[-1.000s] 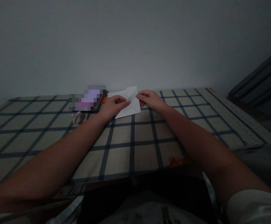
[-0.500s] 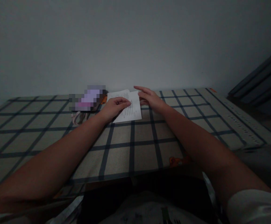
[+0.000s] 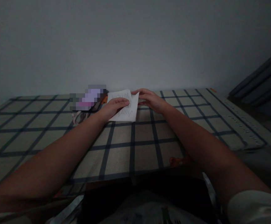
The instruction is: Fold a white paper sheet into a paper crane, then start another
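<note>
A white booklet [image 3: 122, 117] with printed text lies on the checked cloth near the wall. My left hand [image 3: 113, 107] rests over its left part, thumb and fingers drawn together on the printed page and pressing it down; what lies under the palm is hidden. At the booklet's right side, a page [image 3: 136, 104] stands partly raised. My right hand [image 3: 151, 101] is beside that page, fingers apart, with the fingertips partly behind its upper edge.
Left of the booklet lies a blurred-out device with a purple screen [image 3: 92, 95], a pale strap [image 3: 78, 117] beside it. The checked cloth [image 3: 145, 146] covers the table. A plain wall [image 3: 135, 46] rises behind, and dark folded fabric [image 3: 263, 77] hangs at the right.
The booklet's right page has lifted and tilted leftward. My right hand's extended index finger has come down behind the page edge. My left hand has shifted very slightly left.
</note>
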Demonstrator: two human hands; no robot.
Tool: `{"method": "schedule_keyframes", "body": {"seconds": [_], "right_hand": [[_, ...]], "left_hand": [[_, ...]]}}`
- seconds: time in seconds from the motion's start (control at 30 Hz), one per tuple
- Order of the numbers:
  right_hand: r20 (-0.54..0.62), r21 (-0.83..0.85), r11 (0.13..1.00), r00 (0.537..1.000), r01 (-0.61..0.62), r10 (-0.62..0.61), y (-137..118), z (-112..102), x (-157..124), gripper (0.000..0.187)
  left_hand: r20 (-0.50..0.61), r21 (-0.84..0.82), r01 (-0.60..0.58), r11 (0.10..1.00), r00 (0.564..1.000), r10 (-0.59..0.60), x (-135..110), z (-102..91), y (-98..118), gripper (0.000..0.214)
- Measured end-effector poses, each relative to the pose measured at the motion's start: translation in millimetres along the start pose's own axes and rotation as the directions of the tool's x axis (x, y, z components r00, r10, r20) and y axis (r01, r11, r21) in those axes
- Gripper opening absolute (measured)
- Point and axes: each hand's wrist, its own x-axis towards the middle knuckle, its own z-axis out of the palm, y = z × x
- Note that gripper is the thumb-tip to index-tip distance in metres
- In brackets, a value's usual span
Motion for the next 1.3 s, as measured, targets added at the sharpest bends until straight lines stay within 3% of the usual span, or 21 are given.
{"method": "schedule_keyframes", "body": {"seconds": [0.17, 0.37, 0.9, 1.1, 1.3], "right_hand": [[-0.115, 0.025, 0.999, 0.992, -0.042, 0.045, -0.1, -1.0, 1.4, 0.024], [-0.05, -0.021, 0.993, 0.992, -0.113, 0.112, -1.9, 11.4, -0.6, 0.024], [-0.082, -0.254, 0.964, 0.995, -0.072, 0.053, 2.0, 19.4, 2.9, 0.014], [-0.064, -0.359, 0.933, 0.998, 0.002, -0.027, 5.3, 16.1, 4.0, 0.017], [-0.072, -0.35, 0.936, 0.997, -0.018, -0.008, 4.4, 19.3, 3.5, 0.015]], "left_hand": [[-0.016, 0.013, -0.052, 0.999, 0.998, 0.053, 0.7, 0.1, 0.7, 0.028], [0.006, -0.068, -0.098, 0.993, 0.995, 0.099, -3.6, 9.7, 0.1, 0.03], [-0.149, 0.108, -0.101, 0.989, 0.982, 0.117, 1.9, 7.0, -8.9, 0.028], [-0.131, 0.042, -0.051, 0.998, 0.99, 0.056, -2.4, 13.1, -5.0, 0.027], [-0.137, 0.043, -0.049, 0.998, 0.989, 0.054, -2.0, 12.2, -5.9, 0.025]]}}
